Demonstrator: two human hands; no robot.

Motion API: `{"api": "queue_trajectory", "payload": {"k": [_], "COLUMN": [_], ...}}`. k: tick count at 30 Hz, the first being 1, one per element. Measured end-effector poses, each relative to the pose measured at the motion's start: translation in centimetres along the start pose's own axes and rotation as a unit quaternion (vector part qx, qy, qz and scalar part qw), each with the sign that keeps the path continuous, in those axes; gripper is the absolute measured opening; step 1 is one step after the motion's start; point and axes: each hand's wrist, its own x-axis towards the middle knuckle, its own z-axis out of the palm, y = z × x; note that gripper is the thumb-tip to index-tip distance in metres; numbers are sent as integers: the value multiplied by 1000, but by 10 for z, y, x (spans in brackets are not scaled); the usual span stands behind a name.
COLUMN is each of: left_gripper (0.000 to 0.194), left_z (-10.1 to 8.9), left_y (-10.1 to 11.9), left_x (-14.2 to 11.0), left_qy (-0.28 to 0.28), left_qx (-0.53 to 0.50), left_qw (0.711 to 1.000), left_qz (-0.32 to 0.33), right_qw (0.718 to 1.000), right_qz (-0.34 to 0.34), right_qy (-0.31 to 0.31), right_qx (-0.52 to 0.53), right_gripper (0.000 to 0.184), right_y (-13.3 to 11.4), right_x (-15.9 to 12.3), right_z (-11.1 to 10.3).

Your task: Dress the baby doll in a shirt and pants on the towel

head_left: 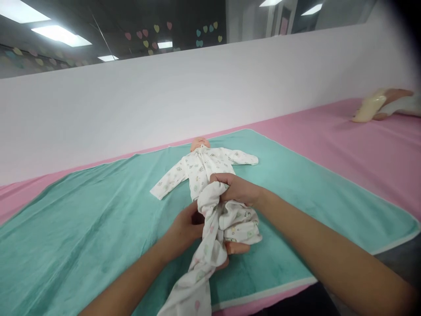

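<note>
A baby doll [200,144] lies on its back on a teal towel [82,228], dressed in a white printed top [200,169] with its sleeves spread out. My right hand [238,188] is closed on bunched white printed trousers [213,228] at the doll's waist. My left hand [184,228] grips the same cloth from the left side. The doll's bare feet [237,248] stick out below the bunched fabric. A loose trouser leg [192,294] trails toward me.
The towel lies on a pink sheet [345,145]. A white partition [164,101] runs along the far side. At the far right another person's hand [394,96] holds a pale object [368,107] on the pink sheet.
</note>
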Motion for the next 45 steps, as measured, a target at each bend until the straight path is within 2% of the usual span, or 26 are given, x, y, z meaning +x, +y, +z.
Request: {"api": "queue_trajectory", "payload": {"k": [3,7,9,12,14,19,22,26,30,32,34,36,38,40,43,45], "left_gripper": [12,17,18,21,24,24,23,20,22,20,20,27,43,47,26,18], "left_z": [1,-3,-11,-28,-36,-38,-33,-27,-29,-35,-41,-43,-41,-35,-26,-24], "left_y": [-1,-4,-2,2,3,-6,-12,-13,-12,-12,-12,-12,-10,-9,-8,-8], "left_x": [-1,0,0,1,3,9,12,12,12,12,13,14,12,9,4,3], "left_qy": [-38,-53,-26,50,73,30,68,96,96,85,62,35,20,25,56,87], "left_qx": [-32,-83,-113,-159,-162,-110,-91,-66,-27,-34,-52,-46,0,67,115,80], "left_qw": [999,994,992,986,984,993,993,993,994,993,993,995,997,996,991,993], "left_qz": [-10,-48,-51,-22,-13,-32,-13,19,49,70,83,78,72,57,26,28], "right_qw": [1000,998,996,995,997,988,988,989,974,962,953,948,942,937,944,952], "right_qz": [7,22,31,50,63,101,106,86,48,25,7,-3,-13,-12,8,22], "right_qy": [-13,-14,-22,-27,-22,-24,-35,-55,-86,-61,-10,47,102,134,100,69], "right_qx": [4,48,75,82,47,-111,-107,-107,-206,-266,-304,-316,-318,-323,-314,-298], "right_gripper": [20,23,25,27,27,19,28,34,42,36,24,14,9,6,8,13], "right_y": [0,-1,0,2,4,4,1,-1,-1,0,3,8,12,16,16,13], "right_x": [1,2,2,4,5,7,5,2,2,3,6,9,11,13,12,10], "right_z": [2,-1,-7,-15,-17,-9,-3,3,7,10,14,18,21,21,20,19]}}
